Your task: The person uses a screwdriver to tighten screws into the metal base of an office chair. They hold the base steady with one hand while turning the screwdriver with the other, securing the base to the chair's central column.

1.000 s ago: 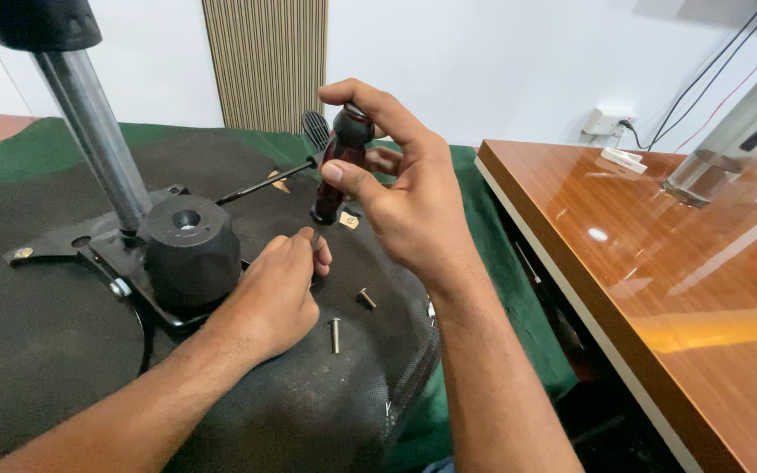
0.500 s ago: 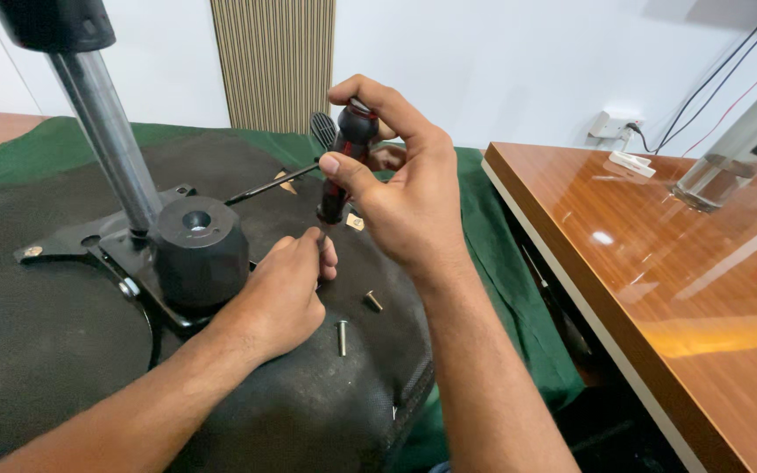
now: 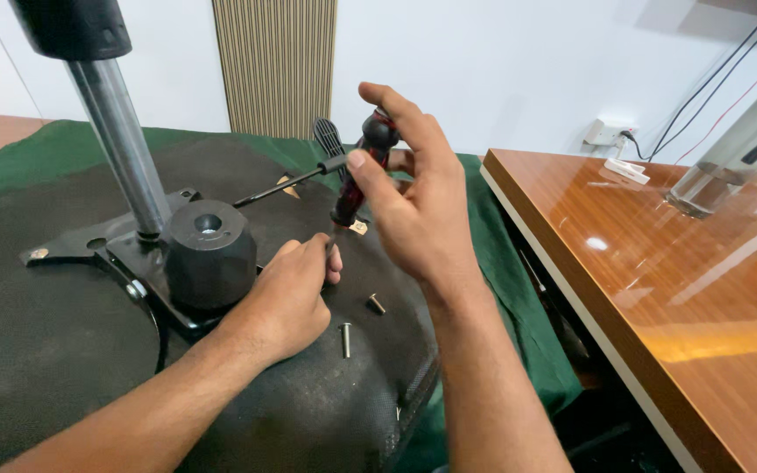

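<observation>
Two hands: both mine, working over an upturned chair seat (image 3: 63,350) of dark mesh that lies on a green cloth (image 3: 501,289).
Far left: a grey metal post (image 3: 120,149) rises from a black plate (image 3: 89,250) bolted to the seat, and a black round knob (image 3: 208,254) sits just beside the post's foot.
Lever: a thin black rod with a flat paddle end (image 3: 326,136) runs from the plate up toward my right thumb.
Left hand (image 3: 286,293): it rests on the seat just right of the knob, fingers pinched narrow around the lower tip of the tool; what lies under the fingertips I cannot tell.
Screwdriver (image 3: 361,171): red and black handle, upright with a slight tilt, standing above my left fingers.
Right hand (image 3: 413,206): it wraps the screwdriver handle from the right, thumb and forefinger closed on its top.
Loose screws: one long screw (image 3: 345,339) lies on the mesh just below my left hand, and a shorter one (image 3: 377,304) lies between my two wrists.
Right side: a glossy brown table (image 3: 659,289) stands beside the cloth, well apart from my hands.
</observation>
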